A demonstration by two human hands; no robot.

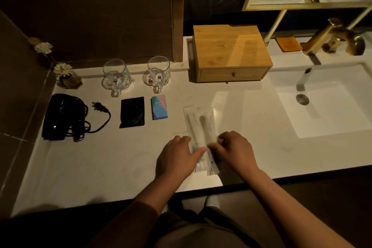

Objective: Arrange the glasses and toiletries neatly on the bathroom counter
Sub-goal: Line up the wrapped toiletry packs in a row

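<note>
Clear plastic toothbrush packets [199,125] lie lengthwise on the white counter [124,159], near its front edge. My left hand [177,157] and my right hand [234,151] both rest on the near end of the packets, fingers pinching the plastic. Two glass mugs stand upright at the back wall, the left mug [115,75] and the right mug [158,72], handles toward me. In front of them lie a black sachet [132,111] and a small blue and pink box [159,106].
A black hair dryer [62,117] with coiled cord and plug lies at the left. A wooden drawer box [229,52] stands at the back. The sink basin [330,102] and brass tap [332,40] are at the right. A flower diffuser [64,75] sits in the back-left corner.
</note>
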